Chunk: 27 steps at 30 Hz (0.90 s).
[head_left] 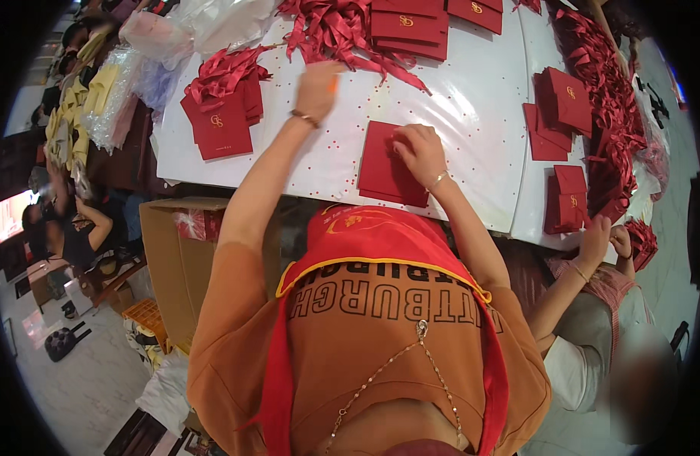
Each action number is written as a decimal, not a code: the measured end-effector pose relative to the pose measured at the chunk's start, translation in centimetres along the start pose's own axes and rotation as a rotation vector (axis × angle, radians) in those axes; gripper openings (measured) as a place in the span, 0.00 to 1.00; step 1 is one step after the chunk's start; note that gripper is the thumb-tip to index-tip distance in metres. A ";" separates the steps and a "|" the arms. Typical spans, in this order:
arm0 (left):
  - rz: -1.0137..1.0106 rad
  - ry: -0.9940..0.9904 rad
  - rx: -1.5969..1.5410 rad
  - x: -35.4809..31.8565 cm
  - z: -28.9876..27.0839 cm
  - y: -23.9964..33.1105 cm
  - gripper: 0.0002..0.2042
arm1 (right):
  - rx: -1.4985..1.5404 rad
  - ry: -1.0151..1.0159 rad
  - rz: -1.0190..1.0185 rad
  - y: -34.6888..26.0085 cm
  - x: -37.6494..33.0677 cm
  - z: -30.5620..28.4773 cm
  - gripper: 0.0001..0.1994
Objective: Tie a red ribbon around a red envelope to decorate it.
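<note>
My right hand (422, 156) rests on a flat red paper bag (384, 167) near the table's front edge, its bent fingers spread over the upper right part. A second red layer shows under the bag's lower edge. My left hand (318, 90) is stretched forward, blurred by motion, with something orange on a finger. It is nearest the pile of dark red satin ribbons (327, 34); whether it holds one cannot be made out. Left of that arm lies a stack of red bags (222, 133) with gold lettering and bunched ribbons on top.
The white table (471, 99) is dotted with small red specks. More red bags (410, 30) are stacked at the back. At right, a co-worker's hands (597, 243) are beside other red bags (566, 201) and a long ribbon heap (604, 99). A cardboard box (171, 266) stands below the table's left edge.
</note>
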<state>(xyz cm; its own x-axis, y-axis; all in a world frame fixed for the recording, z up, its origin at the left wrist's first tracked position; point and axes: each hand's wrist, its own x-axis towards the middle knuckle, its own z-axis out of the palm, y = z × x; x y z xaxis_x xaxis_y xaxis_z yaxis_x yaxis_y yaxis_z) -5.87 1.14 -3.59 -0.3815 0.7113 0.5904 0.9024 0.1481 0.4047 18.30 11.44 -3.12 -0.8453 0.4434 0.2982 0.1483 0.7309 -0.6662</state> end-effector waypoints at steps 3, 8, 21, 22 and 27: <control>0.120 -0.323 0.085 2.6 4.9 3.3 0.12 | -0.164 -0.074 -0.088 0.9 -0.3 1.2 0.19; 0.213 -0.429 0.312 2.1 7.8 2.7 0.08 | -0.290 -0.152 -0.035 1.6 -1.0 1.9 0.25; 0.227 -0.445 0.037 -4.1 -2.2 7.8 0.06 | -0.343 -0.316 0.066 0.8 0.3 1.4 0.30; 0.044 -0.566 -0.088 -5.0 -2.6 9.0 0.06 | -0.343 -0.321 0.064 0.3 0.5 1.3 0.30; -0.659 -0.753 -0.645 -7.0 -2.4 10.6 0.05 | -0.371 -0.341 -0.069 -0.8 1.1 2.0 0.24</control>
<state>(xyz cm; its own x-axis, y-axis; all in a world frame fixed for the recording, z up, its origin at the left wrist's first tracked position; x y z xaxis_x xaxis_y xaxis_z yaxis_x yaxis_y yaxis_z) 5.85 -3.90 -1.78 -0.3257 0.8845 -0.3341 0.2271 0.4162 0.8805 16.22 10.29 -3.63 -0.9699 0.2383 0.0511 0.2065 0.9148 -0.3471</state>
